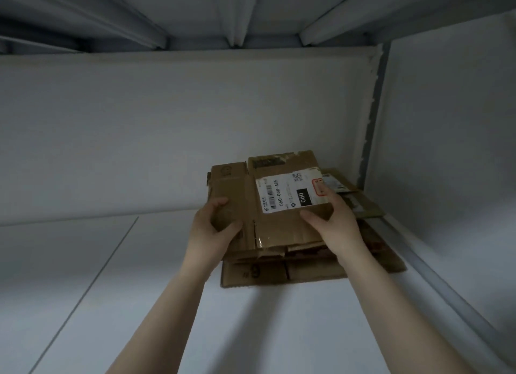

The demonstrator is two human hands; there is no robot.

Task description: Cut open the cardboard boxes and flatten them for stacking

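Observation:
A flattened brown cardboard box (273, 228) with a white shipping label (290, 195) lies on top of a stack of flattened cardboard (279, 276) on a white shelf. My left hand (215, 228) grips the top box's left side, thumb on top and fingers curled over its edge. At the box's right near corner, my right hand (332, 220) holds it, thumb across the top below the label. The stack sits in the shelf's far right corner.
The white shelf surface (139, 290) runs left and toward me, with a seam line across it. A white back wall (167, 136) and a right side wall (446, 150) close in the corner. Another shelf's underside (237, 16) hangs overhead.

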